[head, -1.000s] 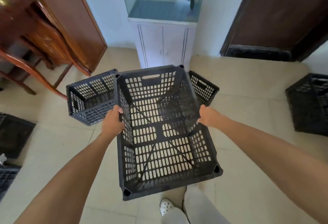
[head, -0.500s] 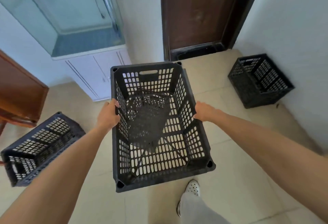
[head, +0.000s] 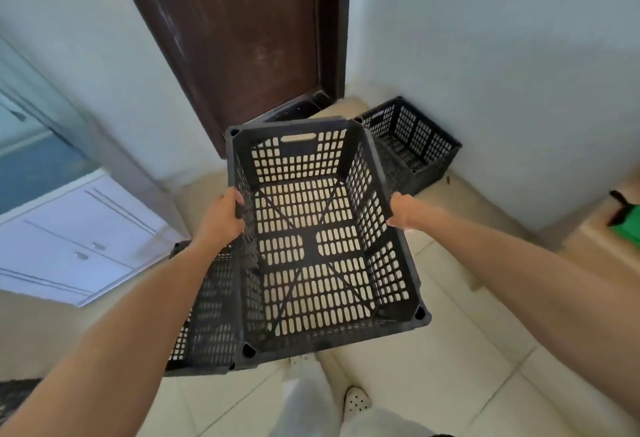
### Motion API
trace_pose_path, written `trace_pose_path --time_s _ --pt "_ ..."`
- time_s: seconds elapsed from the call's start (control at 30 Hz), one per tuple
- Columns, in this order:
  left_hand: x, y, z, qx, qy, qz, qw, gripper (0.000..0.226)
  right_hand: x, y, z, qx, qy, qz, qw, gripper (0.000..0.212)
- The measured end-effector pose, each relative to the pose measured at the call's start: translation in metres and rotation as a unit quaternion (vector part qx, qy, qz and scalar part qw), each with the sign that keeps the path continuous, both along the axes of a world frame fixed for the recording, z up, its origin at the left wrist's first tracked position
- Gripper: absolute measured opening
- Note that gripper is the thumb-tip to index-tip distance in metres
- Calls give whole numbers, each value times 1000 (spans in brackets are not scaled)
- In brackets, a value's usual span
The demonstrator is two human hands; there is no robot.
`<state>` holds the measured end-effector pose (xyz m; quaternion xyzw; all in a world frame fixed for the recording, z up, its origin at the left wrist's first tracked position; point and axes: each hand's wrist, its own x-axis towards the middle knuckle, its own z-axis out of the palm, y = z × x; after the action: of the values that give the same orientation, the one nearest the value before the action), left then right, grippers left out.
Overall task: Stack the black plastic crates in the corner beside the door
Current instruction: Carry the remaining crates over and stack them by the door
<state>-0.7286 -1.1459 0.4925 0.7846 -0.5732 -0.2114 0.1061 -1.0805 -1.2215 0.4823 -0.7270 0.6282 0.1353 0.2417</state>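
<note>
The carried crate (head: 322, 239) sits at centre, between the left hand (head: 220, 220) on its left wall and the right hand (head: 403, 210) on its right wall. The corner crate (head: 415, 146) lies behind it to the right, against the wall, right of the door (head: 235, 35). A third crate (head: 207, 312), apparently on the floor (head: 450, 367), lies left of and below the carried one. The cabinet (head: 76, 239) stands far left.

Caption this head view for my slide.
Both hands carry a crate toward the corner crate beside the door.
</note>
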Motion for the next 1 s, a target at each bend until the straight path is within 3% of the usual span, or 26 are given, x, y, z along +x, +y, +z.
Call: trace_pose_path --time_s 0.17,0.37,0.63,1.0 --pt "-26 -112 3 20 32 -70 997 34 -31 -65 -8 11 0 -67 998 47" --pt "-54 -242 19 21 1 -168 986 29 -56 -154 -12 29 -27 -141 989 40" --pt "-109 -375 15 31 0 -216 976 28 -105 -249 -27 -2 -16 -177 984 40" --pt "-221 -565 -14 67 -47 -251 964 32 -219 -423 -62 33 -10 -208 977 48"
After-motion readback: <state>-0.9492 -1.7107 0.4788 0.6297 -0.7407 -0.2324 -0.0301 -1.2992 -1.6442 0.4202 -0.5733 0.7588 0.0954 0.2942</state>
